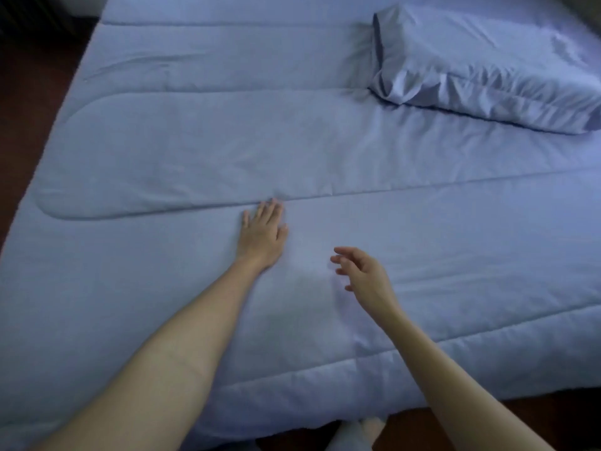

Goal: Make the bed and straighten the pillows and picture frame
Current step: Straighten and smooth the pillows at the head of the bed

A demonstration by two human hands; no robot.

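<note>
While flat on the quilt (422, 239), left hand (262, 232) grip wide; right hand (361, 273) beside it, grip loose, empty.

This is a bedroom in a home. A wide bed (227, 9) fills nearly the whole view, covered by a pale blue quilt (422, 222) stitched in long channels. A pillow (487, 66) in a matching blue case lies on it at the upper right. Dark reddish-brown floor (29, 92) shows along the bed's left and near edges.
</note>
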